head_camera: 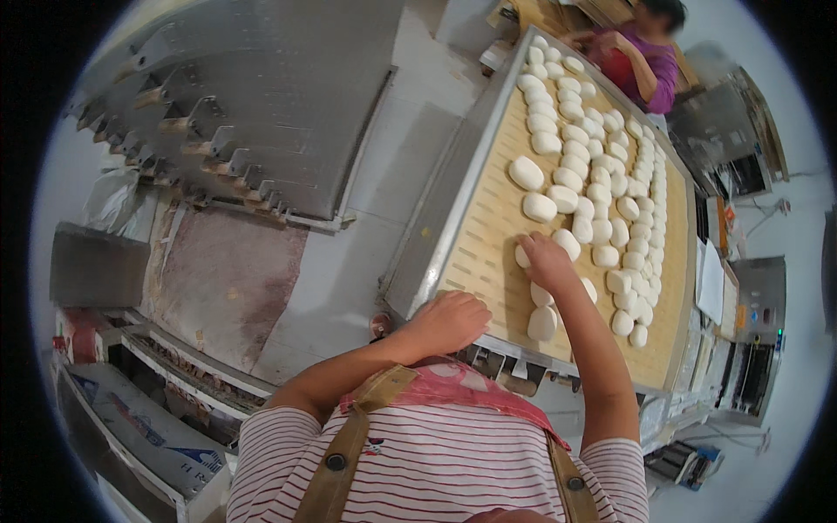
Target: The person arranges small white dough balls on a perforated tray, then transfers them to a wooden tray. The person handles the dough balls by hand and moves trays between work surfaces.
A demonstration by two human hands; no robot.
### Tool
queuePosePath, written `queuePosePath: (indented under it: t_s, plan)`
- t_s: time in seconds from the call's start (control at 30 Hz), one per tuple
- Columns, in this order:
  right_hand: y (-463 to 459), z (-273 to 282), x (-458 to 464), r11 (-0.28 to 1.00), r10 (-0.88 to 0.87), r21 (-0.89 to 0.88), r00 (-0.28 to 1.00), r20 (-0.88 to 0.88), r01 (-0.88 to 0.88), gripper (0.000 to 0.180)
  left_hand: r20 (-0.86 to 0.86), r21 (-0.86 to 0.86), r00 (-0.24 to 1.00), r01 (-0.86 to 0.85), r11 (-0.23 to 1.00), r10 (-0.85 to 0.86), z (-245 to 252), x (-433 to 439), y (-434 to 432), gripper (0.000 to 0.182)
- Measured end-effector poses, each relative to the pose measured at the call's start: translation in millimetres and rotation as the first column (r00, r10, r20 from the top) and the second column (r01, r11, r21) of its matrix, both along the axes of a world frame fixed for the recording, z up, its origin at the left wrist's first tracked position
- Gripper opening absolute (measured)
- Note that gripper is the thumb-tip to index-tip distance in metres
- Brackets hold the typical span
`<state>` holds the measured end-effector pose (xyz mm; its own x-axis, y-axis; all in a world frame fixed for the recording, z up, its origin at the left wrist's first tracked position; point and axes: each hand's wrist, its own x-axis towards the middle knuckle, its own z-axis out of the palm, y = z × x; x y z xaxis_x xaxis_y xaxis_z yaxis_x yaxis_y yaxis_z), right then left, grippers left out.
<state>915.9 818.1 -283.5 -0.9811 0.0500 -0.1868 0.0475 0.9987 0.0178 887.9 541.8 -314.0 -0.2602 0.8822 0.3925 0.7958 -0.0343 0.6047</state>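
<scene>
White oval dough pieces (575,163) lie in uneven rows on a tan slatted belt surface (484,261) with a metal rim. My right hand (544,256) reaches over the near part, its fingers on a dough piece (522,256) that it partly covers; whether it grips the piece I cannot tell. More dough pieces (542,323) lie under and beside my right forearm. My left hand (458,320) rests at the near left corner of the belt surface, knuckles up, its fingertips hidden; no dough shows in it.
A co-worker in a purple top (664,78) stands at the far right side of the belt. A large metal machine panel (294,98) stands to the left across a strip of floor. Papers (709,281) lie along the right edge. Metal equipment (758,307) stands beyond them.
</scene>
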Motion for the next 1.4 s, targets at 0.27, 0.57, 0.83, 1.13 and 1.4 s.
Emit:
queuePosePath:
  t_s: [0.27, 0.57, 0.83, 1.13, 1.4]
  plan:
    - [-37, 25, 4, 0.863, -0.175, -0.48, 0.984, 0.016, 0.161, 0.051, 0.035, 0.102, 0.999, -0.039, 0.994, 0.036, -6, -1, -3, 0.014]
    - [-98, 6, 33, 0.929, -0.045, -0.37, 0.996, -0.08, 0.012, 0.061, 0.335, 0.318, 0.921, -0.311, 0.895, 0.201, -3, -3, -24, 0.008]
    - [-102, 5, 23, 0.98, 0.022, -0.195, 0.999, -0.032, -0.028, 0.047, 0.421, 0.308, 0.872, -0.397, 0.865, 0.25, 0, -2, -33, 0.009]
    - [-113, -6, 27, 0.983, -0.023, -0.181, 0.999, -0.029, 0.018, 0.043, 0.307, 0.309, 0.924, -0.323, 0.895, 0.227, -4, 1, -37, 0.009]
    - [-125, -20, 32, 0.985, -0.062, -0.169, 0.993, -0.105, 0.043, 0.044, 0.235, 0.318, 0.96, -0.222, 0.922, 0.15, -1, 1, -25, 0.012]
